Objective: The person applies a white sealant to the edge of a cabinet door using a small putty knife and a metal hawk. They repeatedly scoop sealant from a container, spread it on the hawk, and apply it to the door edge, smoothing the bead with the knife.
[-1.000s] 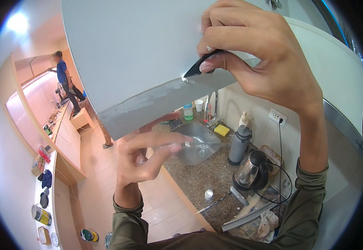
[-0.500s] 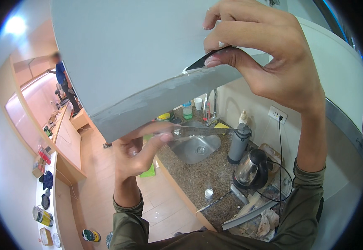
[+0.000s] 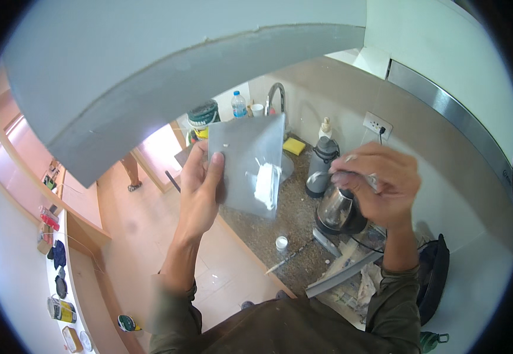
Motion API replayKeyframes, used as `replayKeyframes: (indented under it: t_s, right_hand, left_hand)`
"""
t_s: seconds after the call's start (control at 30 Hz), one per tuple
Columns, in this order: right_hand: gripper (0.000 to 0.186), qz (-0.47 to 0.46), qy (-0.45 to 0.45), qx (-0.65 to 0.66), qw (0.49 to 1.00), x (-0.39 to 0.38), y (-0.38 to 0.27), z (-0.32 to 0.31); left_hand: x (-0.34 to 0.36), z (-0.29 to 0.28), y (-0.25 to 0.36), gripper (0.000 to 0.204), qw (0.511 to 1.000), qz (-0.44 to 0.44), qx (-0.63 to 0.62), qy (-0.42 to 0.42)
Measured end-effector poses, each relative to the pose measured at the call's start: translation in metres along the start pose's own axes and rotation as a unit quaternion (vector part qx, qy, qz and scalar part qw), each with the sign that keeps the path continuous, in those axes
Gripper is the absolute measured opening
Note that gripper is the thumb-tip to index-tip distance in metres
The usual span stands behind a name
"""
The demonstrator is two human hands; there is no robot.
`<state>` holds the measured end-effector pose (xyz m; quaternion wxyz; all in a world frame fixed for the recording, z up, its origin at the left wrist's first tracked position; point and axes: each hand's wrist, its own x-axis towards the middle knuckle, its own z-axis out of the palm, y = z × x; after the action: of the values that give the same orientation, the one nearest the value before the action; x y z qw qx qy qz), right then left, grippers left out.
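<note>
My left hand (image 3: 200, 189) pinches a flat, grey, shiny plate (image 3: 239, 138) at its left edge, thumb on top. A smeared patch of white putty (image 3: 264, 184) lies on the plate's right side. My right hand (image 3: 383, 186), a little blurred, is closed to the right of the plate, apart from it. A thin scraper blade (image 3: 318, 176) pokes from its fingertips, seen nearly edge-on. Above both hands hangs a grey panel (image 3: 174, 88), its lower edge marked by a rough seam line; neither hand touches it.
Below is a speckled counter (image 3: 250, 230) with a kettle (image 3: 334, 209), grey flask (image 3: 322, 165), yellow sponge (image 3: 293, 146), small white jar (image 3: 281, 242) and thin brush (image 3: 286, 261). A faucet (image 3: 276, 88) and water bottle (image 3: 239, 105) stand behind. At left runs a shelf (image 3: 71, 283) with several containers.
My right hand has come down from the panel's seam with the scraper. My left hand has lowered and tilted the plate, so its putty-smeared face now shows. The view has shifted.
</note>
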<state>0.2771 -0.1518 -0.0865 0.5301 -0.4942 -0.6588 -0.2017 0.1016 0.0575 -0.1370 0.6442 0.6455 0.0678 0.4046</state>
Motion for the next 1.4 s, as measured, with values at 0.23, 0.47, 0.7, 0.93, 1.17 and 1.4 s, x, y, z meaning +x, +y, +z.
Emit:
replayKeyframes:
  t_s: [0.23,0.47,0.7,0.93,1.17,1.4]
  right_hand:
    - [0.024,0.205,0.002,0.130,0.970,-0.047,0.009,0.030]
    - [0.025,0.142,0.025,0.035,0.989,-0.053,0.019,0.052]
    - [0.024,0.105,0.080,-0.068,0.989,-0.061,0.029,0.050]
    - [0.024,0.035,0.160,-0.127,0.978,0.002,0.031,-0.023]
    - [0.012,-0.065,0.058,-0.235,0.968,0.103,0.076,-0.096]
    - [0.017,-0.117,0.017,-0.304,0.945,0.130,0.088,-0.099]
  left_hand:
    - [-0.013,0.021,-0.036,0.033,0.993,0.074,0.069,0.066]
    - [-0.030,0.042,-0.043,0.035,0.980,0.150,0.068,0.110]
    - [-0.032,0.042,-0.043,0.036,0.977,0.155,0.080,0.123]
    - [-0.004,0.007,-0.045,0.022,0.971,0.190,0.146,0.010]
    - [0.076,0.053,0.014,0.018,0.854,0.325,0.387,-0.122]
    - [0.106,0.093,0.029,0.020,0.875,0.336,0.330,-0.115]
